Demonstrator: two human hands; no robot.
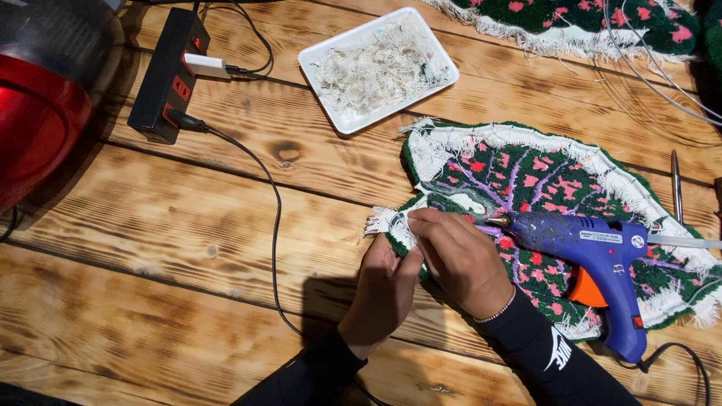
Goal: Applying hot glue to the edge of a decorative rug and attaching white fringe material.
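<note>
Both hands (429, 263) on rug edge (398, 225)

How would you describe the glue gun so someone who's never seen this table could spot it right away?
Start at the wooden table, then find the leaf-shaped tufted rug in green with pink spots on its right side. Lying on that rug, just right of the right hand, is the glue gun: the only blue tool there, with an orange trigger.

Bare wood lies open left of the tufted rug piece (556, 188) — crossed only by a black cable (275, 225). Above it sits a white tray (376, 68); a blue glue gun (594, 256) rests across its right half.
</note>
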